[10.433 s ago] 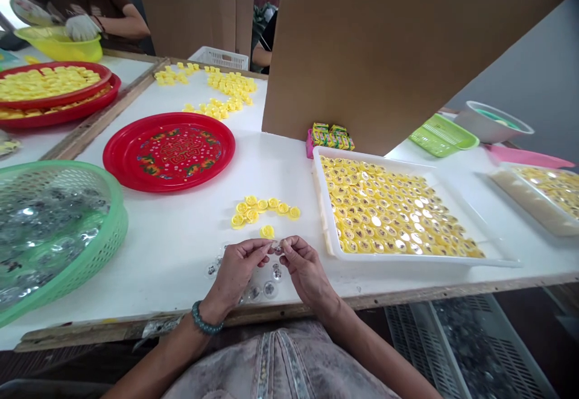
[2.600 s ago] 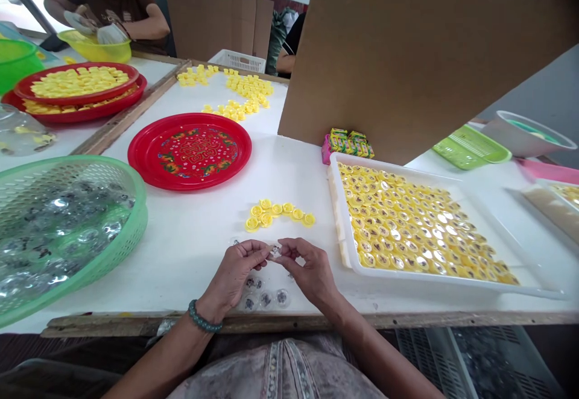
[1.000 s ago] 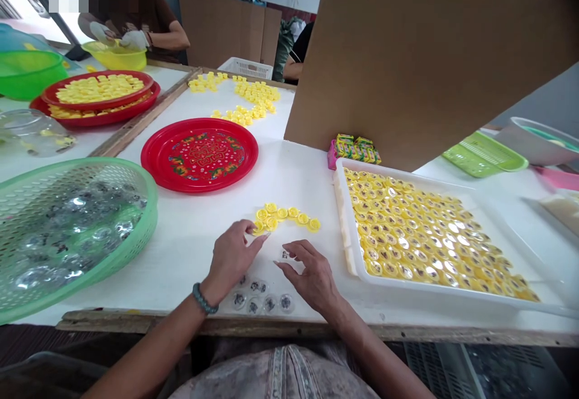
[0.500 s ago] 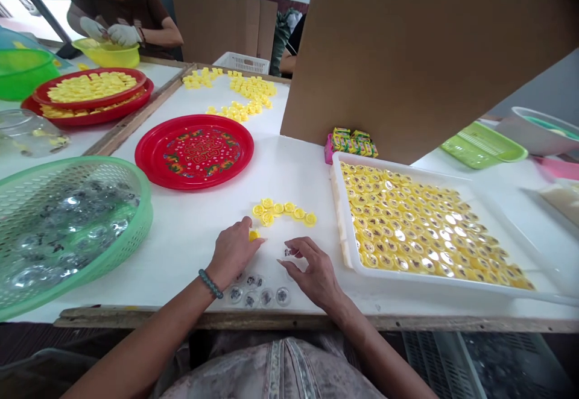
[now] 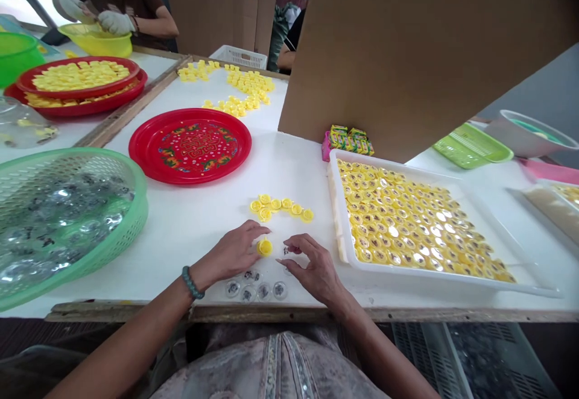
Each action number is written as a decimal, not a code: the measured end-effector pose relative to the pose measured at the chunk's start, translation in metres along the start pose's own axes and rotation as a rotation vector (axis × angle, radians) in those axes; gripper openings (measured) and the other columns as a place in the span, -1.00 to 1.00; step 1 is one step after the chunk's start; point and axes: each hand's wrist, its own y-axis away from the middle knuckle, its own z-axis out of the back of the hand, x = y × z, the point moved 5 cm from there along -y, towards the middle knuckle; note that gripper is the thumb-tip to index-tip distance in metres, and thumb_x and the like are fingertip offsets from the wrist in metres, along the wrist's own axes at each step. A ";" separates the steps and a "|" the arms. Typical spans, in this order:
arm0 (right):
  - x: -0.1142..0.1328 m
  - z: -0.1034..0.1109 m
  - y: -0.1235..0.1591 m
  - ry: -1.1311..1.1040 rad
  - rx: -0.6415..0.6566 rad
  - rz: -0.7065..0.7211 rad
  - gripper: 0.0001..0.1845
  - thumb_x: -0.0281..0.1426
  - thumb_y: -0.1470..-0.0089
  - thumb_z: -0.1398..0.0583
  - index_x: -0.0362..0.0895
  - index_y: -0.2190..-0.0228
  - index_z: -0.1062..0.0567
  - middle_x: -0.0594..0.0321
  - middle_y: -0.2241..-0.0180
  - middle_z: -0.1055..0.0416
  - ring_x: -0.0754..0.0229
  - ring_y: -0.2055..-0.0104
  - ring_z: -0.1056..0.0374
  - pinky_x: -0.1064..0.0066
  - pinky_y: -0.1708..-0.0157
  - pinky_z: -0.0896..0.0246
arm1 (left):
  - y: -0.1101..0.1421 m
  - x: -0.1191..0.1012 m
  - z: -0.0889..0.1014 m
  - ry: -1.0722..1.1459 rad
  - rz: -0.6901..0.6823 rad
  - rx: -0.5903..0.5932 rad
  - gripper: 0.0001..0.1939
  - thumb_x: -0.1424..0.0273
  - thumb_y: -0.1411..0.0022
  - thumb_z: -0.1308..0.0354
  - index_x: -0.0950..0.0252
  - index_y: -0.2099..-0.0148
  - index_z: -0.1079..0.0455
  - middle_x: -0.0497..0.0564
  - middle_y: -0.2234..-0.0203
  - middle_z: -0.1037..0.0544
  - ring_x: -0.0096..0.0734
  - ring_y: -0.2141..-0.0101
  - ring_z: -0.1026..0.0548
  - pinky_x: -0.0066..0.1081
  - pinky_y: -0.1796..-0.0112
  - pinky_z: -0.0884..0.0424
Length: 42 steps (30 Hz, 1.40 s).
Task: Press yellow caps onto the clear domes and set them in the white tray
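My left hand (image 5: 235,249), a beaded bracelet at its wrist, has its thumb and fingers around a small round yellow cup (image 5: 265,247) just above the white tabletop. Between the thumb and fingertips of my right hand (image 5: 314,266) is a small clear plastic cap with a dark print (image 5: 286,251), partly hidden by the fingers. Several more clear caps (image 5: 263,292) lie near the table's front edge, below my left hand. Beyond both hands, several yellow cups (image 5: 275,204) lie in a loose curved group.
A white tray (image 5: 337,218) of capped yellow pieces stands right. At left are a green basket (image 5: 136,206) of clear caps and a red tray (image 5: 190,173). Far back lie more yellow cups (image 5: 248,85). A cardboard panel (image 5: 384,55) rises behind. A gloved co-worker (image 5: 154,19) sits far left.
My left hand has brought the yellow cup right, closer to my right hand, and more of the cup shows. My right hand keeps the clear cap almost in place. The view has shifted slightly.
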 end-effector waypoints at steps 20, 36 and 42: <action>0.001 -0.026 -0.039 0.286 0.287 0.149 -0.73 -0.60 -0.02 -0.17 -0.11 0.21 -0.45 0.21 0.28 -0.41 0.22 0.25 -0.35 0.44 0.26 -0.22 | -0.017 0.022 -0.025 0.169 0.047 -0.133 -0.80 0.50 -0.11 -0.04 0.27 0.26 -0.47 0.01 0.39 -0.47 -0.36 0.36 -0.41 -0.43 0.34 -0.27; 0.009 -0.034 -0.057 0.568 0.449 0.273 -0.88 -0.61 0.03 -0.22 -0.17 0.46 -0.50 0.20 0.46 -0.40 0.19 0.38 -0.31 0.42 0.46 -0.08 | -0.018 0.034 -0.025 0.375 0.187 -0.182 -0.84 0.46 -0.03 -0.12 0.25 0.33 -0.52 -0.04 0.47 -0.55 -0.38 0.43 -0.44 -0.43 0.37 -0.31; 0.010 -0.038 -0.067 0.613 0.529 0.213 -0.93 -0.52 0.04 -0.26 -0.20 0.53 -0.49 0.20 0.49 -0.39 0.24 0.45 -0.31 0.45 0.53 0.00 | -0.018 0.036 -0.039 0.866 0.403 0.007 -0.65 0.28 0.06 -0.28 0.38 0.22 -0.48 0.00 0.50 -0.51 -0.40 0.46 -0.45 -0.41 0.39 -0.41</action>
